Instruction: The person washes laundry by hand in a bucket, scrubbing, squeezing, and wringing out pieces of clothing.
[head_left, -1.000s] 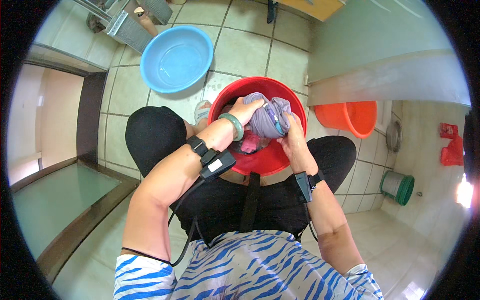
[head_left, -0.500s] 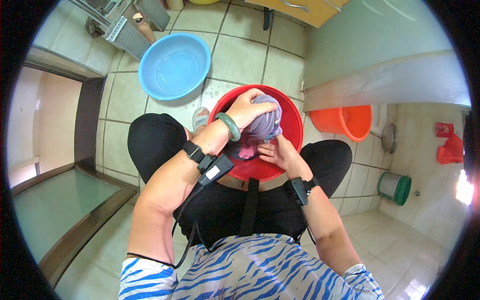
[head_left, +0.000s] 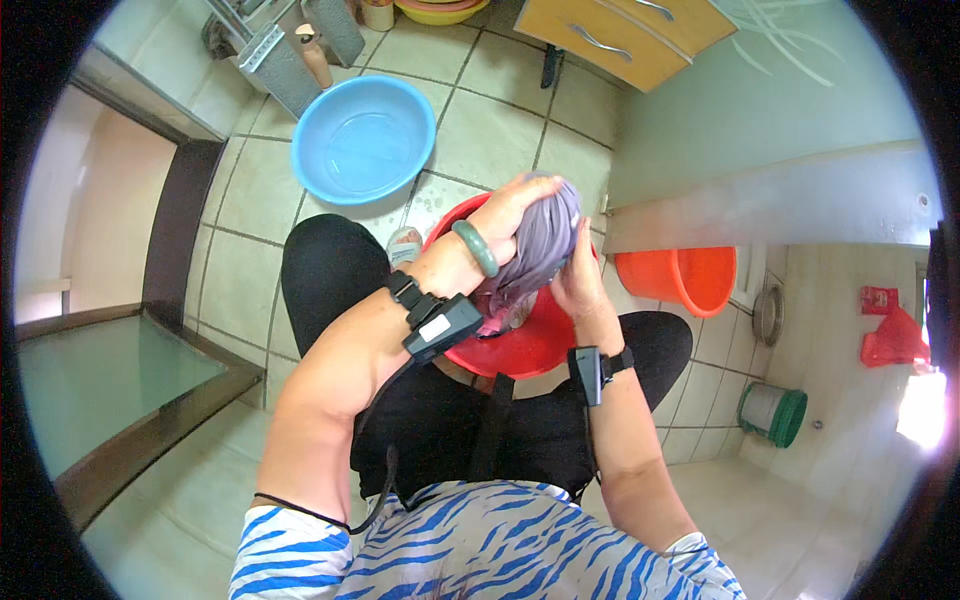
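Observation:
A bunched, wet-looking greyish-purple cloth (head_left: 545,238) is held up over the red bucket (head_left: 528,348) between my knees. My left hand (head_left: 508,215), with a green bangle (head_left: 475,248) on its wrist, is wrapped around the cloth from the left and top. My right hand (head_left: 578,282) presses against its right side, fingers pointing up along it. The cloth's lower end hangs into the bucket. Something pink (head_left: 493,322) shows inside the bucket below my left wrist, partly hidden by the cloth and forearm.
A blue basin (head_left: 363,140) stands on the tiled floor ahead to the left. An orange bucket (head_left: 650,275) is to the right, beside a glass panel (head_left: 770,200). Farther right lies a green-and-white pail (head_left: 775,414). A yellow drawer cabinet (head_left: 620,40) stands at the far side.
The cloth has been lifted higher and slightly right in my hands. My right hand has come up from low in the bucket to the cloth's right side. The whole view has shifted a little.

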